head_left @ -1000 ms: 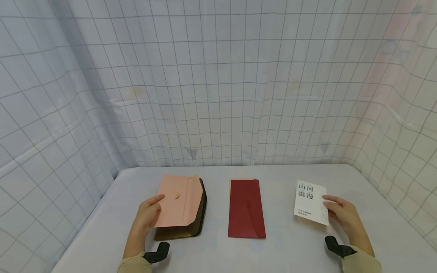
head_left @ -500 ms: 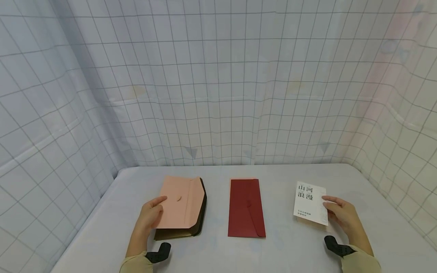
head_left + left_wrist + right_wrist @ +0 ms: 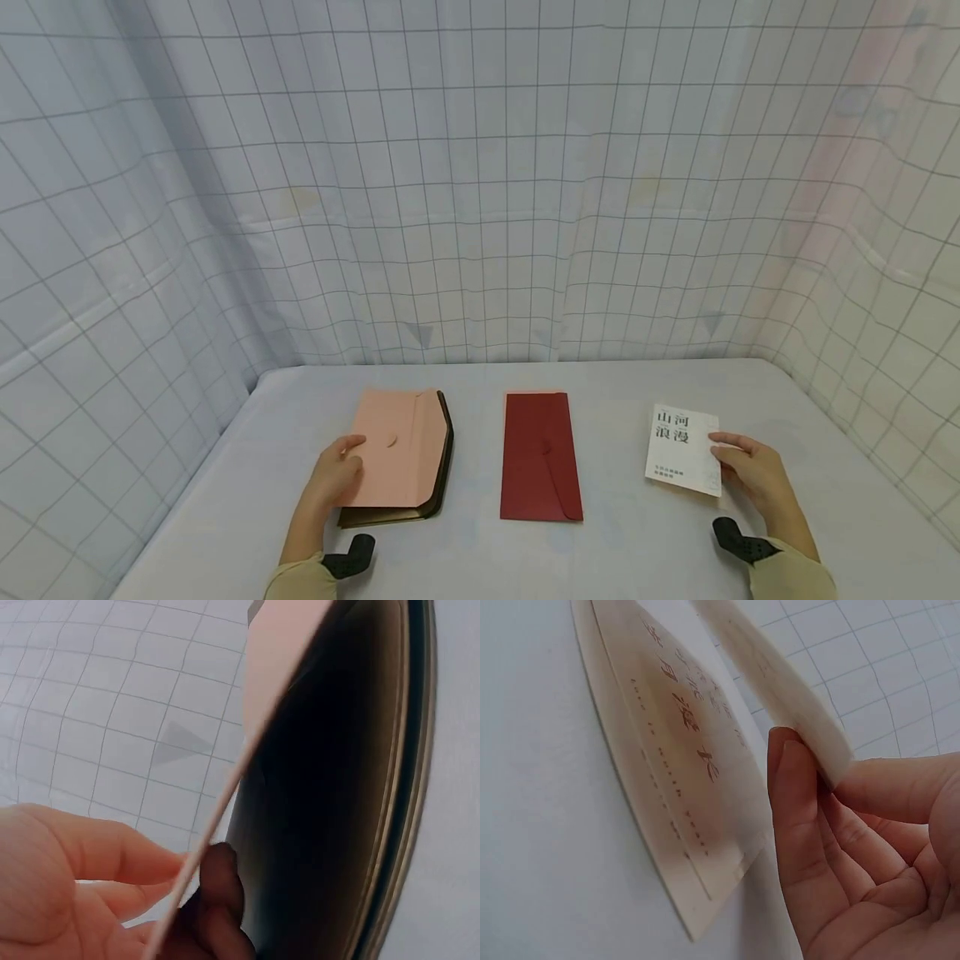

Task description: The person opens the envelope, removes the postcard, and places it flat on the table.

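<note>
My left hand (image 3: 333, 477) pinches the left edge of a pink envelope (image 3: 397, 454), its thumb and fingers on opposite faces. Lying tilted over a dark stack with gold-brown edges (image 3: 375, 517), the envelope covers most of it; the left wrist view shows the gap between them and the layered edges (image 3: 401, 772). On the right side, my right hand (image 3: 757, 475) pinches the right edge of a white card (image 3: 681, 454) printed with dark characters. The right wrist view shows the card (image 3: 780, 690) tilted above a cream card (image 3: 697, 847) with brown lettering.
Between the hands lies a dark red envelope (image 3: 540, 458), with a strip of pink paper (image 3: 534, 392) showing behind its top edge. White cloth (image 3: 622, 558) covers the table, and a checked curtain (image 3: 495, 208) hangs at the back and both sides.
The pink envelope has shifted slightly right and come down nearer the dark stack, my left hand with it. The white card has lowered a little, hiding more of the cream card.
</note>
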A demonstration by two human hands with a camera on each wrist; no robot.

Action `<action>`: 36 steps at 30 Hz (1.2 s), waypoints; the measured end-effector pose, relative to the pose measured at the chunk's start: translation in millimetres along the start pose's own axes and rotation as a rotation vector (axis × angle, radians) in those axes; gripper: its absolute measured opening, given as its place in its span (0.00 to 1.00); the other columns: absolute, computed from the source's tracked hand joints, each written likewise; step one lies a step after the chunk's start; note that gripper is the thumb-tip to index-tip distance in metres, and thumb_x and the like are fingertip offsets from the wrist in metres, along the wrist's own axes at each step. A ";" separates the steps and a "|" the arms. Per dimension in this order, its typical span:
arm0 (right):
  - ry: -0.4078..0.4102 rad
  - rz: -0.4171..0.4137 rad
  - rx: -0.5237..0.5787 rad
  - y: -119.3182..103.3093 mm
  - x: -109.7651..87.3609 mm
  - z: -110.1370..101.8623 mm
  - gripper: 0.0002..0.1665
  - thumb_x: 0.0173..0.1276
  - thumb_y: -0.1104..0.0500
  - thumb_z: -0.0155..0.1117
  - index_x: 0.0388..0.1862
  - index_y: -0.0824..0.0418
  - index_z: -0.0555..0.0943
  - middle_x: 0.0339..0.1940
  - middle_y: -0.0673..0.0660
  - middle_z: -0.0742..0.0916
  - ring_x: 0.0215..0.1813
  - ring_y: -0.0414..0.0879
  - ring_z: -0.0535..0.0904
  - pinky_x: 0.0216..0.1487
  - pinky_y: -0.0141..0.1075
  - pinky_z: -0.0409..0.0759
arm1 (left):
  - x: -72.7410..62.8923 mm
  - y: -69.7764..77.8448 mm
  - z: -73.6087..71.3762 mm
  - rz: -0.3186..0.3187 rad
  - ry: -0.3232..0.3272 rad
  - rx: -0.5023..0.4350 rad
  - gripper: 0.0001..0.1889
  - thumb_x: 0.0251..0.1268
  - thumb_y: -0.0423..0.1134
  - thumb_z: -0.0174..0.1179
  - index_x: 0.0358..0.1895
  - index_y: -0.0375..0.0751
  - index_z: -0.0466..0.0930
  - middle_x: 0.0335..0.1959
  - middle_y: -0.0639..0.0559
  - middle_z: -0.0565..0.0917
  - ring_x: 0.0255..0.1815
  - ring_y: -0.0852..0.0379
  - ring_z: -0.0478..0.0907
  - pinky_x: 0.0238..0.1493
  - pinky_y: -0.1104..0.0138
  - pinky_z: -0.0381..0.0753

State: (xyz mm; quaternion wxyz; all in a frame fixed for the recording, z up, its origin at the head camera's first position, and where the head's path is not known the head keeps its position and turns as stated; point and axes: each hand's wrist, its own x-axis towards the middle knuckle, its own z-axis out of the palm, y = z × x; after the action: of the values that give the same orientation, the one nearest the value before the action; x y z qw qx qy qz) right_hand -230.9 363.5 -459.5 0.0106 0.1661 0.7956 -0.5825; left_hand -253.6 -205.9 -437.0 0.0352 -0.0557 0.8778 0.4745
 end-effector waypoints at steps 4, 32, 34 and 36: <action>0.021 0.004 -0.014 -0.6 0.3 1.1 0.29 0.67 0.58 0.56 0.64 0.71 0.67 0.29 0.35 0.80 0.32 0.31 0.76 0.34 0.27 0.78 | -2.9 1.9 1.5 0.061 0.005 0.176 0.28 0.56 0.29 0.41 0.63 0.25 0.60 0.67 0.26 0.62 0.66 0.30 0.60 0.61 0.46 0.66; 0.132 0.037 -0.146 -2.5 -0.3 1.7 0.30 0.68 0.58 0.48 0.66 0.72 0.63 0.43 0.65 0.82 0.29 0.33 0.75 0.26 0.24 0.74 | -12.0 16.2 2.7 0.016 0.062 0.471 0.28 0.58 0.33 0.44 0.63 0.20 0.60 0.55 0.19 0.68 0.55 0.24 0.67 0.54 0.40 0.69; 0.138 0.033 -0.165 -2.8 -0.7 1.5 0.30 0.69 0.58 0.46 0.66 0.73 0.62 0.47 0.71 0.80 0.29 0.31 0.75 0.26 0.22 0.73 | -12.8 17.9 2.9 0.002 0.062 0.470 0.29 0.59 0.33 0.44 0.64 0.21 0.58 0.56 0.19 0.67 0.56 0.24 0.66 0.54 0.40 0.69; 0.142 0.027 -0.178 -3.0 -1.5 1.2 0.30 0.70 0.58 0.45 0.66 0.74 0.62 0.55 0.76 0.75 0.29 0.29 0.75 0.26 0.21 0.72 | -13.2 19.1 3.1 -0.006 0.062 0.469 0.29 0.59 0.34 0.44 0.64 0.21 0.58 0.56 0.19 0.67 0.56 0.24 0.66 0.54 0.40 0.69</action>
State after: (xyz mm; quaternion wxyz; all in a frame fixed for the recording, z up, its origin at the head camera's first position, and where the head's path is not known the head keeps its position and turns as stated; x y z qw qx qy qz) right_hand -230.5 361.2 -456.8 -0.0230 0.2161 0.8406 -0.4961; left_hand -243.1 -192.1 -421.4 0.0218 -0.0632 0.9645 0.2556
